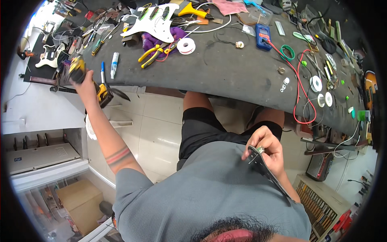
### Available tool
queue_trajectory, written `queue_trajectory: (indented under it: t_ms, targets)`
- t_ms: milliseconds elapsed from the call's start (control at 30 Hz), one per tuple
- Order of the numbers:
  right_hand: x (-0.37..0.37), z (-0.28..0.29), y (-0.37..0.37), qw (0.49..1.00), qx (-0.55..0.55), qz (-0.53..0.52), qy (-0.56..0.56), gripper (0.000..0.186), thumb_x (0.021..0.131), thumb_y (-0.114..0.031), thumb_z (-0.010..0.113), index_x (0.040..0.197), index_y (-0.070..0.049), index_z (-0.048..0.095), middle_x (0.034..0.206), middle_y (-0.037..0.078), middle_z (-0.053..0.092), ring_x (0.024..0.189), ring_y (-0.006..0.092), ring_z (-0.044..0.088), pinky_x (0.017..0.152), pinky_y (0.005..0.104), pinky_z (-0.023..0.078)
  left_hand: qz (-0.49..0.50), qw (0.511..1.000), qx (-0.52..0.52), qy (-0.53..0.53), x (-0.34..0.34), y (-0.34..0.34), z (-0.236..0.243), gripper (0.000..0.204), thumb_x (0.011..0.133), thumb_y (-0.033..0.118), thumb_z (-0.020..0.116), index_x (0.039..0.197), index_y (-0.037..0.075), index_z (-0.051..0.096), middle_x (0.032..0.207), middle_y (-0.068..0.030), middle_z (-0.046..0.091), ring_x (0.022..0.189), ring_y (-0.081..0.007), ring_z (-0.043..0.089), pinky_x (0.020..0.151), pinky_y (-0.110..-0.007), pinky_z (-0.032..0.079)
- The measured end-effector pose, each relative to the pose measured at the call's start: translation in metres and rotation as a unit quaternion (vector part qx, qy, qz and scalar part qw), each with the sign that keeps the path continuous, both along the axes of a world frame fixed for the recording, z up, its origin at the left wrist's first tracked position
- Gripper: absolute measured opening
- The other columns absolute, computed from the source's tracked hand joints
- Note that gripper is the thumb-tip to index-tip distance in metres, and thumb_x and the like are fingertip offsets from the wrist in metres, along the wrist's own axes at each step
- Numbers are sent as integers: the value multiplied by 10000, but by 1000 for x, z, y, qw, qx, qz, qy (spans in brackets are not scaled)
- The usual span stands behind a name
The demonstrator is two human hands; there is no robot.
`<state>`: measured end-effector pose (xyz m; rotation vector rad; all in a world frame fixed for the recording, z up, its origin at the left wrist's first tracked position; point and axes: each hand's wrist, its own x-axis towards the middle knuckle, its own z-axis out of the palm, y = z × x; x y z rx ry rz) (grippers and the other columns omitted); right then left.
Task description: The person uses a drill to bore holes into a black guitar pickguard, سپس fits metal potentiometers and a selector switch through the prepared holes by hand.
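My left hand [85, 88] is wrapped round the grip of a yellow and black cordless drill [103, 93] at the left end of the workbench, partly over its front edge. The drill's head is slightly smeared by motion. Close to my chest, my right hand [269, 150] pinches a thin black plate [267, 172], seen nearly edge-on, with small holes along it. A small metal and green electrical part [260, 149] sits at the plate's upper end, between my fingers. Its exact kind is hard to make out. A blue marker [102, 72] and a white and blue pen-like tube [114, 65] lie right of the drill.
On the dark workbench [225, 74] lie a white guitar pickguard [155, 24], yellow-handled pliers [150, 56], a wire spool [186, 46] and a blue multimeter [263, 37]. Red test leads [297, 86] loop toward the front edge. A cabinet with small drawers [318, 207] stands lower right.
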<state>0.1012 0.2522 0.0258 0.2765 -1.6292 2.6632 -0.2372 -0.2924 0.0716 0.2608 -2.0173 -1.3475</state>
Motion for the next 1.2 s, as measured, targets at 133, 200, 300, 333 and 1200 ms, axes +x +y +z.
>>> queue_trajectory:
  t_ms: [133,200,300,333,1200]
  targets:
    - [-10,18,-13,992,-20,20,-126,189,996,-165,709,959,-12,604,1140,123,558,968,202,680,894,389,604,-13,974,-204,-100,-66,-14,-21,907,808,57,832,1620,104,432,1301,-167,714,1147,-287,700,1024,-390,513]
    - [-17,23,-18,993,6,17,-119,163,1014,-152,680,972,-12,608,1141,121,563,966,184,677,885,376,591,-27,966,-227,-124,-93,-22,-30,954,776,70,862,1630,141,443,1333,-208,709,1202,-296,697,1042,-388,504]
    - [-31,29,-15,995,67,-18,-73,128,1011,-129,661,984,-16,608,1147,120,563,951,183,671,868,372,591,-24,928,-334,-163,-124,-20,-38,922,741,84,901,1581,195,538,1329,-244,691,1231,-393,682,1058,-440,514]
    - [-35,30,-14,994,85,-33,-57,117,1009,-119,653,994,-14,604,1147,119,562,945,184,669,871,377,595,-25,928,-333,-164,-130,-24,-44,922,741,84,901,1581,195,538,1329,-244,691,1231,-393,682,1058,-440,514]
    - [-72,0,-32,982,81,-156,-63,128,1074,-99,587,981,-18,555,1063,96,553,819,186,646,761,327,532,7,831,-536,-145,-144,-27,-59,803,792,46,825,1505,356,623,1259,-105,645,1196,-338,652,1001,-485,552]
